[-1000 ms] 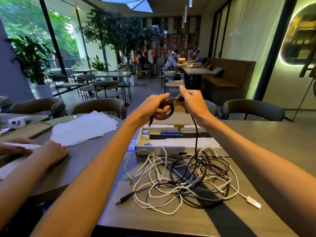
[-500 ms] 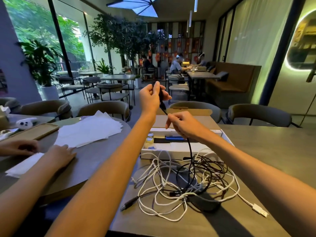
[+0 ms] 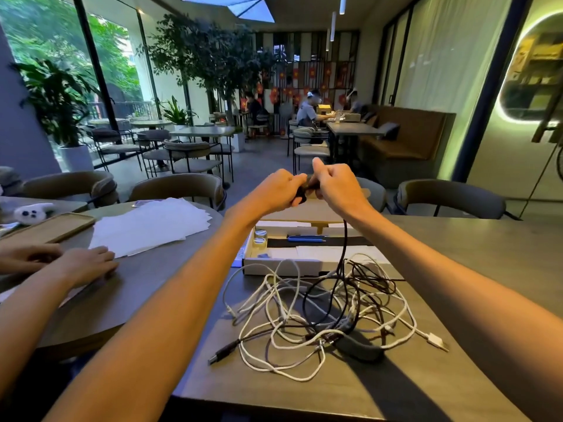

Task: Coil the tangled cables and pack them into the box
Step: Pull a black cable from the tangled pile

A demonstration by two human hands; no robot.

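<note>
A tangle of white and black cables (image 3: pixel 329 318) lies on the grey table in front of me. Just beyond it stands an open cardboard box (image 3: pixel 283 266) holding a blue pen, small tape rolls and white sheets. Above the box, my left hand (image 3: pixel 281 190) and my right hand (image 3: pixel 336 185) are close together, both gripping a small coil of the black cable. From my right hand the black cable (image 3: pixel 345 239) hangs straight down into the tangle. Its black USB plug (image 3: pixel 222 352) lies at the pile's front left.
Another person's hands (image 3: pixel 76 263) rest on the round table at left, beside a stack of white paper (image 3: pixel 152 225) and a wooden tray (image 3: pixel 48 228). Empty chairs (image 3: pixel 451 196) stand behind my table. People sit at tables further back.
My right hand has come up from above the box to meet my left hand, which dropped slightly. Both now hold the black cable's coil together again, as a second ago.
</note>
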